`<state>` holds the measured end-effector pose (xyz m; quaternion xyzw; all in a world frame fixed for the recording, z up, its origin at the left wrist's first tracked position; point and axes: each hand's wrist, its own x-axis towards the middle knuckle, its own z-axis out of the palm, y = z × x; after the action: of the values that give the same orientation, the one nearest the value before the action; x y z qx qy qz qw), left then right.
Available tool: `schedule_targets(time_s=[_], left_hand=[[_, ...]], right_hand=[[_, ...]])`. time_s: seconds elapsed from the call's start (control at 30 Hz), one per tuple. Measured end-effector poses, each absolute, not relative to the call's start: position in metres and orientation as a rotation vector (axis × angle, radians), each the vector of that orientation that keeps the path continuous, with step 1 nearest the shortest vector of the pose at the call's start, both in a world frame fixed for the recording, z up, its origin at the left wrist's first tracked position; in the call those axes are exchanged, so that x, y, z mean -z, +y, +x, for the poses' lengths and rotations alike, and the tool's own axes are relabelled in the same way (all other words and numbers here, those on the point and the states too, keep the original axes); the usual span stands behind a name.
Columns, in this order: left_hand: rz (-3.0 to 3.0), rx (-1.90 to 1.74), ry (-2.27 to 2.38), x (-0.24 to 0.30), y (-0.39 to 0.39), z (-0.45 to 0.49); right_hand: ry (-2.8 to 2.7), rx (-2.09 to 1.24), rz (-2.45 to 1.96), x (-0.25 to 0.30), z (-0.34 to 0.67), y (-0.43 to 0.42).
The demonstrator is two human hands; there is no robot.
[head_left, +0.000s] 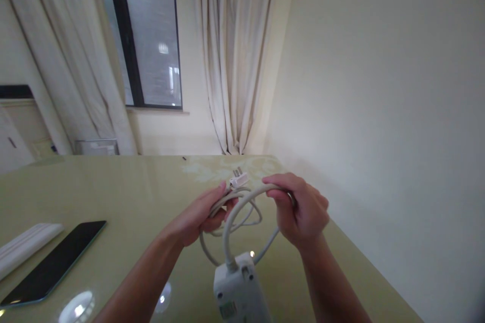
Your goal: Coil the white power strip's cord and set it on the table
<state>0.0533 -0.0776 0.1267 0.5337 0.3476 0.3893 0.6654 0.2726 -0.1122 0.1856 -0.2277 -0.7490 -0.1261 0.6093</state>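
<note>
A white power strip (pixel 240 287) lies at the bottom middle, partly cut off by the frame edge, with a grey-white cord (pixel 227 234) rising from its end. My left hand (pixel 204 217) is closed around several loops of this cord. Just beyond its fingertips is the white plug (pixel 239 179), its metal prongs pointing up and away. On the right, my right hand (pixel 299 207) pinches the cord between thumb and fingers, where it arcs up from the strip. More cord hangs in loose loops between the two hands.
A greenish glossy table (pixel 151 192) spreads beneath. At left lie a dark flat tablet-like slab (pixel 56 262) and a long white object (pixel 28 247). A small dark bit (pixel 184 158) sits near the far edge. A wall (pixel 397 136) runs along the right; curtains (pixel 237 60) hang behind.
</note>
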Motion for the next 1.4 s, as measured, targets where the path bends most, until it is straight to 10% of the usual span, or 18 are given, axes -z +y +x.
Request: schedule_targets(time_s=[0.53, 1.07, 1.4], left_hand=[[1.18, -1.257, 0.592, -0.149, -0.098, 0.057], [0.775, -0.84, -0.136, -0.133, -0.097, 0.039], [0.719, -1.21, 0.257, -0.14, -0.07, 0.035]], right_hand=[[-1.922, 0.128, -0.757, -0.166, 0.245, -0.078], [-1.68, -1.312, -0.704, -0.109, 0.232, -0.016], [-1.306, -1.416, -0.881, -0.139, 0.252, -0.021]])
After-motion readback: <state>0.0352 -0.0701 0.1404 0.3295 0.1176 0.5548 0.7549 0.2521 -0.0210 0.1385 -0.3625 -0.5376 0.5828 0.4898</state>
